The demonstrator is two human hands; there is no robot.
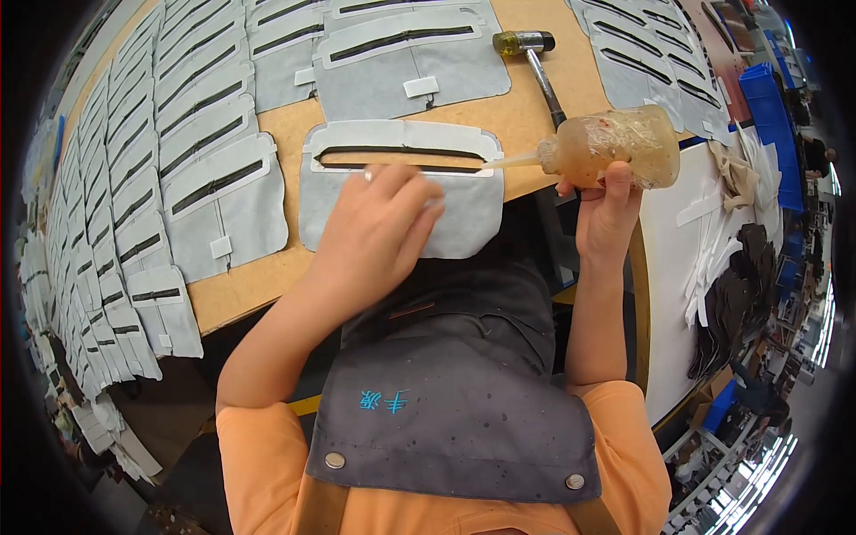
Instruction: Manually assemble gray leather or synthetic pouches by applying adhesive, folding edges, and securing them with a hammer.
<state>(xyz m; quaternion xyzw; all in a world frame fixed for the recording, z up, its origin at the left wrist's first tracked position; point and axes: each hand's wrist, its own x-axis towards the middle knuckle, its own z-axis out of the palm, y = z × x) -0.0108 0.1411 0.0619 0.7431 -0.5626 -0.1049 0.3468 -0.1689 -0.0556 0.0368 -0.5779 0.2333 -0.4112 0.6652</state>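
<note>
A light grey panel (437,223) lies at the table's near edge, with a long slot bordered in black near its top. Through the slot the tan board shows. My right hand (611,201) grips a cloudy, yellowish squeeze bottle (624,143) on its side, smeared with residue. The bottle's pale thin nozzle points left, its tip at the slot's right end. Over the panel, just below the slot, is my left hand (383,218), wearing a ring. Its fingers are curled in, and whatever lies beneath them is hidden.
A hammer (535,67) with a yellowish head lies beyond the bottle. Overlapping grey panels (209,192) with black strips cover the left side and back of the tan table (236,299). At right, a white surface (664,294) holds dark pieces (736,294) and pale scraps beside blue bins (769,125).
</note>
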